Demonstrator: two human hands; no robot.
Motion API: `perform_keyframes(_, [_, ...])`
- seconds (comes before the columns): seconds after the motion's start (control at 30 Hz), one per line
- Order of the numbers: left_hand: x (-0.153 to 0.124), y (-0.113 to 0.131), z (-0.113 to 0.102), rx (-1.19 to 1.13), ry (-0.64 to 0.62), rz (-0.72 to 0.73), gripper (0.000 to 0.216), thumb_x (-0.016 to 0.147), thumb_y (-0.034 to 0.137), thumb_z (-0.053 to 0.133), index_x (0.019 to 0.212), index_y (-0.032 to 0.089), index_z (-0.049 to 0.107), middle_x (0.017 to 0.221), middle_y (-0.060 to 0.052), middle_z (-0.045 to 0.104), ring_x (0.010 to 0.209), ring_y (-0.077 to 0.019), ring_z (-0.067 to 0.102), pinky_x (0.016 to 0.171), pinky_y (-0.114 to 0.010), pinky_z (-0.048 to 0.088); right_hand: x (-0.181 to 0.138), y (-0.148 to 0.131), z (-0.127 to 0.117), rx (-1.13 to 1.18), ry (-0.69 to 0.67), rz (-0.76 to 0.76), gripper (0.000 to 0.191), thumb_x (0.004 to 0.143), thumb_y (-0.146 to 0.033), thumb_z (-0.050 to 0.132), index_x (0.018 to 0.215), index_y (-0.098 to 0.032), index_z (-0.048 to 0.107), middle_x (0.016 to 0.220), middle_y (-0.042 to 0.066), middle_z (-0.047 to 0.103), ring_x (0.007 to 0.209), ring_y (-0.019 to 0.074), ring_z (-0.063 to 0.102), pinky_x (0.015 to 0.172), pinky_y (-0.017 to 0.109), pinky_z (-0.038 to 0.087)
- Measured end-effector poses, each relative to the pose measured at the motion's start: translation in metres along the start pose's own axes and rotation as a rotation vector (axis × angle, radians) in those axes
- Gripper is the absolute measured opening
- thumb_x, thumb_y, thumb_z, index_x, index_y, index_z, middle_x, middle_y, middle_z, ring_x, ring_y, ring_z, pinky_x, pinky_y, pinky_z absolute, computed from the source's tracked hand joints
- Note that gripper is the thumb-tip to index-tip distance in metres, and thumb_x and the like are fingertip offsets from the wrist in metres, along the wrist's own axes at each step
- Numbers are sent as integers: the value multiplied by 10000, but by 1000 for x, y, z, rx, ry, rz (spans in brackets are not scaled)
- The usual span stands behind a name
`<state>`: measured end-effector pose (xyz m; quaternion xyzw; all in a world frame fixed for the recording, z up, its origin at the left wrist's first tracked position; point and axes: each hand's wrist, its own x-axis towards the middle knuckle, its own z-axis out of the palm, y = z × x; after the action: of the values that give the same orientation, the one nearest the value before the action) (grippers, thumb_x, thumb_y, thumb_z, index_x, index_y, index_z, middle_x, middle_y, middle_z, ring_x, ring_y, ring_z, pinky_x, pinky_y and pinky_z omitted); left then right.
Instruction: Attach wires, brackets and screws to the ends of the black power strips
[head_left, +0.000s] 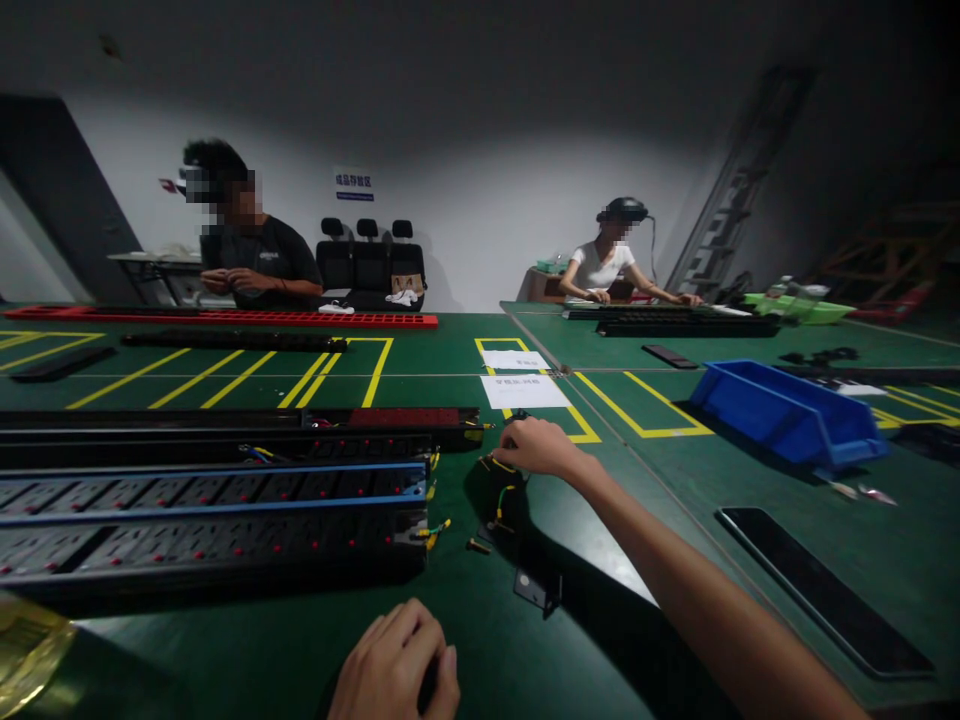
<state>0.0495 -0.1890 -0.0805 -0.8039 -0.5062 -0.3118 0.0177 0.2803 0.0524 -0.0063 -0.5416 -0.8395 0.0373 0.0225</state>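
My right hand (536, 447) reaches over the table, its fingers pinched at a small dark part beyond the ends of the strips. What they grip is mostly hidden. Just below it lies a short green-yellow wire (504, 503), with a small brass-coloured screw (477, 546) and a black angled bracket (536, 590) nearer me. My left hand (397, 665) rests at the near edge of view, fingers curled in, nothing visible in it. To its upper left lie long black power strips, one with blue edges (217, 490) and a nearer one (225, 540) with a green-yellow wire sticking out.
On the right are a blue bin (787, 415) and a black phone (821, 590). Paper labels (525, 391) lie ahead. A long red frame (225, 317) crosses the far side. Two people (259, 250) work beyond, one at the right (611, 265). Yellow tape (30, 650) sits lower left.
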Motion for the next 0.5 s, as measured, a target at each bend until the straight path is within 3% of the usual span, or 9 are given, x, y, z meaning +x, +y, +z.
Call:
perform_keyframes(0.2, [0, 1, -1, -19, -30, -42, 203, 927, 109, 542, 781, 240, 596, 782, 3, 690, 690, -159, 688, 609, -253, 496, -17, 31, -13, 164, -4, -93, 241, 939, -408, 680, 1018, -252, 847, 1013, 75, 830, 871, 244, 754, 710, 295, 470])
perform_keyframes(0.5, [-1, 8, -5, -42, -130, -146, 233, 980, 163, 506, 782, 236, 603, 825, -19, 684, 766, -196, 682, 684, -315, 481, -57, 67, 21, 436, 104, -74, 289, 917, -395, 619, 908, -197, 828, 815, 70, 781, 724, 219, 693, 636, 302, 439])
